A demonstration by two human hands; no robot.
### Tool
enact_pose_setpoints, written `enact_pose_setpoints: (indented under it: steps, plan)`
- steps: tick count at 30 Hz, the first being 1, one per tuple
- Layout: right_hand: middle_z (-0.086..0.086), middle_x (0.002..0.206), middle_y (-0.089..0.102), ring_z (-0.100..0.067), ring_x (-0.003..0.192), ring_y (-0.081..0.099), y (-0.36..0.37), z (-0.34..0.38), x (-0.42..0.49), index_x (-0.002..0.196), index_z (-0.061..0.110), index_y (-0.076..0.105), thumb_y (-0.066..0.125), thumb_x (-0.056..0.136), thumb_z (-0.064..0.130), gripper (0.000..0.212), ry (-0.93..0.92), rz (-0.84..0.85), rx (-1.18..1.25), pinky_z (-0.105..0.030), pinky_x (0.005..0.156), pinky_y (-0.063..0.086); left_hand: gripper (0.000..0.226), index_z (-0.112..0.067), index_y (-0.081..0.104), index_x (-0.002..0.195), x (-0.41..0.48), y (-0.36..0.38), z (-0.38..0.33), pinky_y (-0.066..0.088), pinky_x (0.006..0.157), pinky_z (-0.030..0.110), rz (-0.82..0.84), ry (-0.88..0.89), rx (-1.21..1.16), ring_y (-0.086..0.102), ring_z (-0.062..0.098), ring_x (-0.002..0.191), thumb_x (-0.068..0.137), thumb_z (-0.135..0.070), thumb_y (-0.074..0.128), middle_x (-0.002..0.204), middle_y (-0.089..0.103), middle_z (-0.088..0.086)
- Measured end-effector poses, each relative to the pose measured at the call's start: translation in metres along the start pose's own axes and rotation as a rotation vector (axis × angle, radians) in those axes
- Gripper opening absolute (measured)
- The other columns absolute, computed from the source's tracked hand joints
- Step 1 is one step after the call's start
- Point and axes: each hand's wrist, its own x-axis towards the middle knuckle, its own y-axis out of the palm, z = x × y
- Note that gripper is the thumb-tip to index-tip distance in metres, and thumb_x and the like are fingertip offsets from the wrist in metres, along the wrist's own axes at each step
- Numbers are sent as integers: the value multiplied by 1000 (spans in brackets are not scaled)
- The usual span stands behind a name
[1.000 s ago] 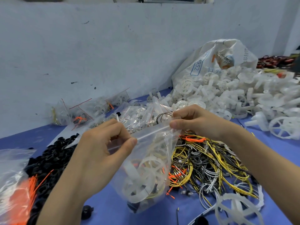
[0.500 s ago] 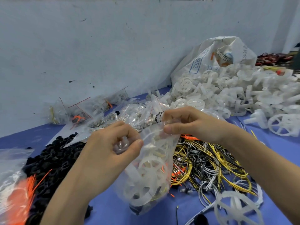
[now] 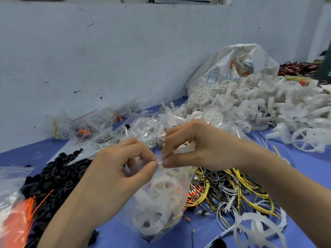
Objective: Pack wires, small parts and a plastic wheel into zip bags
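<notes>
A clear zip bag (image 3: 161,208) hangs above the blue table, with a white plastic wheel (image 3: 162,189), wires and small dark parts inside. My left hand (image 3: 118,169) pinches the bag's top strip between thumb and forefinger. My right hand (image 3: 195,145) pinches the same strip right beside it, so the fingertips of both hands nearly touch at the middle of the seal. Under my right wrist lies a tangle of yellow, white and black wires (image 3: 231,190).
A heap of white plastic wheels (image 3: 250,106) spills from a white sack (image 3: 238,63) at the back right. Filled zip bags (image 3: 100,124) lie against the wall. Black rings (image 3: 55,178) and orange ties (image 3: 19,219) sit at the left. One loose wheel (image 3: 258,231) lies at the front right.
My hands have come together along the bag's top strip, from its two ends to the middle. The bag has sunk a little lower.
</notes>
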Motion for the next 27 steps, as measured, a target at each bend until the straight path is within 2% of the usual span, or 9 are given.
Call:
enact_pose_setpoints:
  steps: [7, 13, 15, 18, 21, 23, 25, 27]
  plan:
    - [13, 76, 62, -2, 74, 59, 3, 6, 1, 83, 15, 74, 72, 81, 9, 6, -22, 18, -39, -18, 74, 45, 28, -22, 64, 67, 2, 1, -2, 34, 51, 19, 12, 69, 24, 46, 9, 60, 72, -48, 56, 72, 51, 0]
    - [11, 74, 61, -2, 72, 57, 5, 2, 1, 80, 13, 72, 72, 80, 8, 5, -59, 3, -33, -15, 72, 40, 26, -23, 63, 66, 3, 1, -2, 35, 53, 19, 7, 56, 20, 47, 11, 61, 72, -48, 56, 71, 51, 0]
    - [9, 74, 64, 0, 72, 58, 3, -3, 0, 79, 14, 71, 72, 81, 11, 4, -5, -5, 14, -13, 71, 41, 27, -23, 59, 63, 2, 0, 1, 34, 52, 16, -6, 37, 18, 45, 9, 58, 71, -49, 57, 68, 51, -3]
    - [9, 70, 62, -4, 67, 56, -9, -15, -6, 77, 12, 68, 70, 84, 16, 9, 92, -30, 57, -15, 65, 41, 46, -21, 42, 51, -4, -9, 11, 27, 47, 13, -28, -36, -22, 33, 4, 48, 72, -58, 62, 53, 40, -8]
    - [-16, 79, 63, -33, 77, 57, -19, -28, -13, 86, -1, 69, 66, 84, 24, 24, 116, -47, 97, -39, 68, 43, 59, -21, 39, 44, -9, -18, 19, 25, 43, 16, -13, -147, -51, 30, 6, 43, 64, -69, 66, 45, 37, -3]
    - [-24, 84, 61, -40, 83, 56, -20, -35, -15, 87, -1, 69, 66, 81, 28, 30, 119, -59, 102, -49, 74, 44, 58, -22, 36, 43, -7, -18, 21, 25, 44, 19, 14, -137, -41, 30, 8, 45, 59, -72, 62, 46, 35, -3]
    - [-25, 91, 62, -41, 88, 57, -21, -42, -16, 85, 8, 70, 69, 79, 33, 26, 147, -44, 139, -49, 77, 46, 64, -22, 35, 44, -7, -17, 21, 25, 45, 19, 29, -108, -64, 29, 6, 46, 59, -78, 61, 47, 33, -6]
    - [-12, 109, 66, -31, 102, 62, -19, -48, -16, 94, 20, 69, 68, 79, 27, 17, 203, -11, 344, -37, 86, 53, 76, -16, 35, 46, -7, -17, 19, 23, 44, 18, 27, -99, -104, 27, 3, 45, 59, -88, 53, 48, 32, -6]
